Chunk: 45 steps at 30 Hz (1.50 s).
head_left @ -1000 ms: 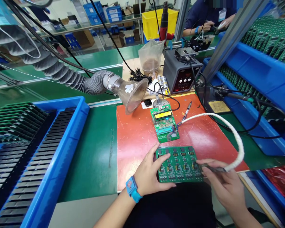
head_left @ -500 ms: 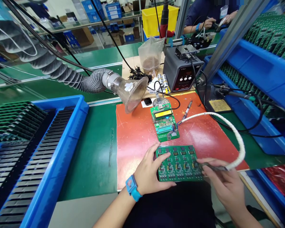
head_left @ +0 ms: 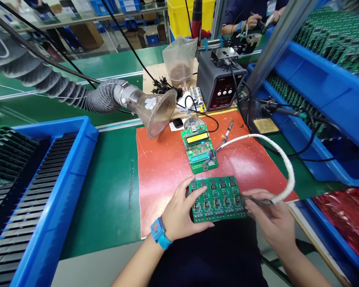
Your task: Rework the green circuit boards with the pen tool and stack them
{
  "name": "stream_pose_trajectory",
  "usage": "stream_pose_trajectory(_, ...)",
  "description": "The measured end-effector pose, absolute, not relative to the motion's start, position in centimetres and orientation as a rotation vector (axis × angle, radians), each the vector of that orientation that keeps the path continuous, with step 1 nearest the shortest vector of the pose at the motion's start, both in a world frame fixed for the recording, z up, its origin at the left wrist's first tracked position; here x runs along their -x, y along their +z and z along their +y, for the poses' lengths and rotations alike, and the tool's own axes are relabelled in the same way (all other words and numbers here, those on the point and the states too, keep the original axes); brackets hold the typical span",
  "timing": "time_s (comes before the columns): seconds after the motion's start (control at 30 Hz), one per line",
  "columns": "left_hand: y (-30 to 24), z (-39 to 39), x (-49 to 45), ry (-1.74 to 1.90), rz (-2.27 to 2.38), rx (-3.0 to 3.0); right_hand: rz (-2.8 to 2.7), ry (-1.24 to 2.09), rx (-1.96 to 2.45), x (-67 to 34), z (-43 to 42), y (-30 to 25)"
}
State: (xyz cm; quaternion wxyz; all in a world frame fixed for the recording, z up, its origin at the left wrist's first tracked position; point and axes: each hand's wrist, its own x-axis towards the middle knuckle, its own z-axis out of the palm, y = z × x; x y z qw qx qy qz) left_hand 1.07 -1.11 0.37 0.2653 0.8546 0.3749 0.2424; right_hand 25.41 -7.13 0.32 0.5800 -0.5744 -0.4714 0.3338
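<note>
At board [head_left: 218, 199] edges, 2 hands [head_left: 179, 213] [head_left: 277, 223]

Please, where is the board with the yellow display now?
In the head view, the display board lies just right of centre on the red mat, beyond the held panel.

Green circuit panel [head_left: 218, 201] — white cable [head_left: 288, 167] — red-orange mat [head_left: 161, 171].
</note>
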Motion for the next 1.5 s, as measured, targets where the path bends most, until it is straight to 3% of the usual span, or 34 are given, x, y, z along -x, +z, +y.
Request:
stream_pose_trajectory(0.93, 0.4, -0.9, -1.0, 0.615, 1.000, -2.328, -1.241, 0.785, 1.416, -24.0, -7.6, 0.5)
stream_pose_trajectory(1.5, 0.2, -1.0, -1.1, 0.637, 1.004, -2.349, -1.369, 0.610, 1.458, -23.9, -7.3, -0.1)
